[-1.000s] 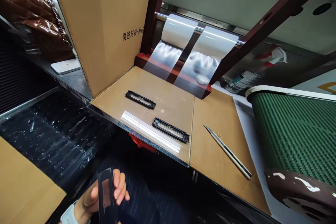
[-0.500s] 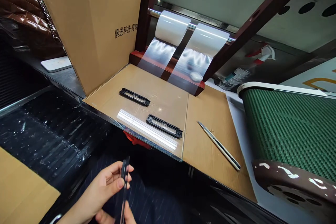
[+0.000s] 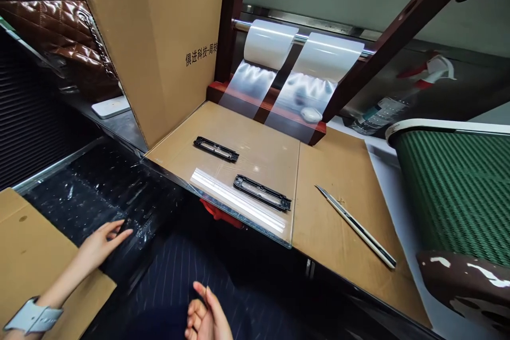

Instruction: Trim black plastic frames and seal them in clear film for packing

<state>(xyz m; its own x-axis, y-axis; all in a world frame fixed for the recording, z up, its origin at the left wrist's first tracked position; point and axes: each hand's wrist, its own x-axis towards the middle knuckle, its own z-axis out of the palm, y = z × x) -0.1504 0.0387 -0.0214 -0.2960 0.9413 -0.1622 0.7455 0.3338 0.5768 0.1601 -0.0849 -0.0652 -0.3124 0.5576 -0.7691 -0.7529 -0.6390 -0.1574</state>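
Observation:
My left hand (image 3: 107,243) reaches over the black ribbed belt at left, with its thumb and fingers stretched out and slightly apart. Any dark part at its fingertips cannot be told from the belt. Low in the middle, my right hand (image 3: 207,312) is half-curled, palm partly up, with nothing visible in it. Before me, on a clear plate over cardboard, lie two long, narrow black plastic frames: the farther frame (image 3: 216,149) and the nearer frame (image 3: 262,192). Both hands are away from them.
A white-handled craft knife (image 3: 356,227) lies on the cardboard at right. Behind stand two film rolls (image 3: 271,44) on a rod, one strip carrying a small white piece. A tall cardboard box (image 3: 159,37) stands left, a green basket (image 3: 458,186) right, and a spray bottle (image 3: 378,114) behind it.
My left hand has moved left to the black belt, away from my right hand. The thin dark strip-like part they held is no longer distinguishable. The camera view has shifted left.

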